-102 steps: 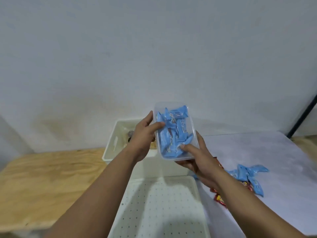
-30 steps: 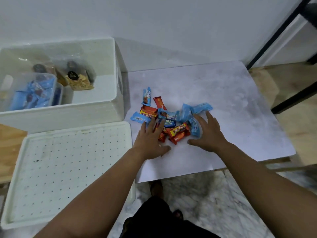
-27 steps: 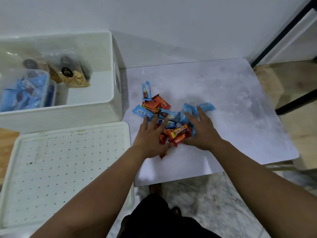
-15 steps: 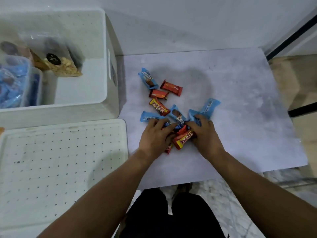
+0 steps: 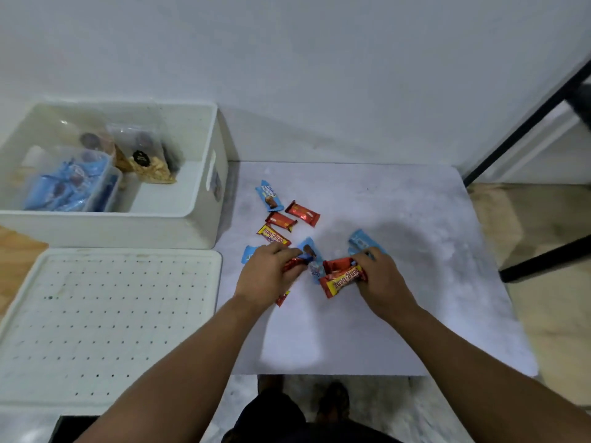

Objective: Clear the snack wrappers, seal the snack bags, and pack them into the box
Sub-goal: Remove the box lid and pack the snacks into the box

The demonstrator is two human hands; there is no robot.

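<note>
Head view: the left hand (image 5: pixel 267 276) clamps its grip on red snack bars (image 5: pixel 292 265), the right hand (image 5: pixel 379 279) on yellow-red bars (image 5: pixel 343 278) (gathering handfuls, likely). More snacks (image 5: pixel 287 219) lie beyond on the bench (image 5: pixel 415 251); the white box (image 5: pixel 204 231) sits far left.

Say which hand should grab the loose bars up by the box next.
Left, probably. The left hand lies just below the yellow bar, the two red bars and the blue wrapper. The right hand is farther off and already grips a yellow bar and a red one.
</note>
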